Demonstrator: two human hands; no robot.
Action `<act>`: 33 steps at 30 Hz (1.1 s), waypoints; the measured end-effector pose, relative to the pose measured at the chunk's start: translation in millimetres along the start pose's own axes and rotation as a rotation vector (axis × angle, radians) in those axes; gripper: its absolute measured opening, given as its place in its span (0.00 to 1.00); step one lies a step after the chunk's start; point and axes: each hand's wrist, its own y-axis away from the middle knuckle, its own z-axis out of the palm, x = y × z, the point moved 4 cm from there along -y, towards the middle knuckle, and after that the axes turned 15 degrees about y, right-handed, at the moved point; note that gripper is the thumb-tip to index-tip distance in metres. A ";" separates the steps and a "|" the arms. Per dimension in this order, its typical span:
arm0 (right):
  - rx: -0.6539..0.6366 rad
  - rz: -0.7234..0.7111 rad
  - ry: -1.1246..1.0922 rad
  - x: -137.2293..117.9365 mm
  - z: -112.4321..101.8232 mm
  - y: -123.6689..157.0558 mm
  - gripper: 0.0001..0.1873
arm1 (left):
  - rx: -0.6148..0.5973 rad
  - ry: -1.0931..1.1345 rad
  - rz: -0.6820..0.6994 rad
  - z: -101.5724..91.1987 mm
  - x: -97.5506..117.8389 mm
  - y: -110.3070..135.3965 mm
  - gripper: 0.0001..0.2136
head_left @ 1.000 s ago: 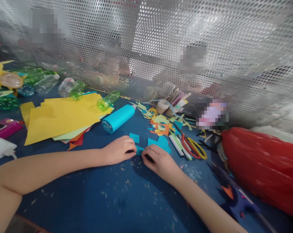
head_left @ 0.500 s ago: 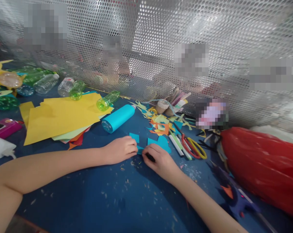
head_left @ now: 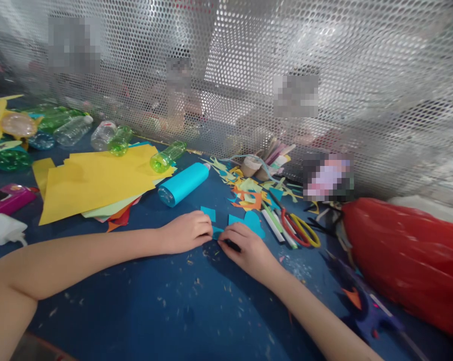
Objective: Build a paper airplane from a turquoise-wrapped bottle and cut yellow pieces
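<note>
My left hand (head_left: pixel 187 232) and my right hand (head_left: pixel 245 246) meet on the blue table (head_left: pixel 155 311), fingers curled. Between their fingertips lies a small turquoise paper piece (head_left: pixel 216 231), pinched by both. A dark object I cannot make out shows under my right fingers. More turquoise cut-outs (head_left: pixel 253 220) lie just beyond my right hand. A turquoise-wrapped bottle (head_left: pixel 183 183) lies on its side behind my left hand.
Yellow paper sheets (head_left: pixel 94 180) are stacked at the left, with clear and green plastic bottles (head_left: pixel 116 138) behind. Paper scraps (head_left: pixel 249 190), scissors (head_left: pixel 299 228) and a pen lie right of centre. A red plastic bag (head_left: pixel 410 255) fills the right. A perforated metal screen (head_left: pixel 249 75) backs the table.
</note>
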 end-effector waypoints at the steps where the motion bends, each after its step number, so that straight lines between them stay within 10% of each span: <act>1: -0.011 0.019 -0.016 0.2 0.1 -0.5 0.05 | 0.009 0.014 -0.004 -0.2 -0.5 -0.1 0.08; 17: -0.061 0.358 -0.068 13.9 2.3 -3.0 0.09 | 0.077 0.167 -0.206 -8.8 -3.9 -5.1 0.05; 33: -0.083 0.343 -0.039 14.6 7.7 -2.9 0.07 | 0.059 0.173 -0.110 -6.3 -6.7 -2.0 0.04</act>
